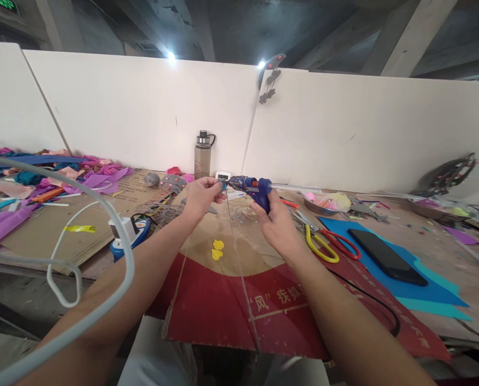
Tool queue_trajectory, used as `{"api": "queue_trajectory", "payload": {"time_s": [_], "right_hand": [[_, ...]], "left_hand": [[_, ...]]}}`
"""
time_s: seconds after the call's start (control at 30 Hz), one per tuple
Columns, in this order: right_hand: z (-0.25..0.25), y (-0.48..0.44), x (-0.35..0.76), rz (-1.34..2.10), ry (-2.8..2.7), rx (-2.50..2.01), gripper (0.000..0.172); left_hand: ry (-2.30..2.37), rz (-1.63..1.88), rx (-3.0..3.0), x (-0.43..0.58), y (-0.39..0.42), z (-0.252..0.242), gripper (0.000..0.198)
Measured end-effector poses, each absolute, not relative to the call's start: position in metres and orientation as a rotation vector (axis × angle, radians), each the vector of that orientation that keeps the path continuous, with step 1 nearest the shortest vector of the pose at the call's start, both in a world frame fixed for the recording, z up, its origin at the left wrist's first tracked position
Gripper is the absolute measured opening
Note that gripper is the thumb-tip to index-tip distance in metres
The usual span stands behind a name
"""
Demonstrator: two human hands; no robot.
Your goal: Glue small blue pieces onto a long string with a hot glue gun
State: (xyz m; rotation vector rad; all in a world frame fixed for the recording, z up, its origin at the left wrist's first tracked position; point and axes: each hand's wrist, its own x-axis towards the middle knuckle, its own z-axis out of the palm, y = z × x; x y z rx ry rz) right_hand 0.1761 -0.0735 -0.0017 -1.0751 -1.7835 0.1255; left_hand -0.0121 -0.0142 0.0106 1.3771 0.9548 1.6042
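Observation:
My right hand is closed round the handle of a blue glue gun, whose nozzle points left and has a clear glue stick out of its back. My left hand pinches a small blue-green piece right at the nozzle tip. A thin wire or strand runs from that piece down over the red and tan cardboard. Small yellow pieces lie on the cardboard below my hands. Whether the nozzle touches the blue-green piece is too small to tell.
Yellow-handled scissors and red-handled ones lie right, beside a black phone on blue sheets. A bottle stands behind. Left are colourful scraps, a blue power reel and a white cable crossing near my left arm.

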Motion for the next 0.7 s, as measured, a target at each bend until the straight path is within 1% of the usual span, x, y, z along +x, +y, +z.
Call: {"api": "queue_trajectory", "payload": {"time_s": [0.47, 0.7], "right_hand": [[-0.0002, -0.0741, 0.1754, 0.129, -1.783, -1.100, 0.035], [0.0013, -0.0773, 0.1752, 0.022, -1.827, -1.139, 0.036]], "left_hand": [[0.957, 1.594, 1.352, -0.0110, -0.0148, 0.0113, 0.023], [0.983, 1.604, 1.383, -0.0116, -0.0167, 0.0126, 0.016]]}}
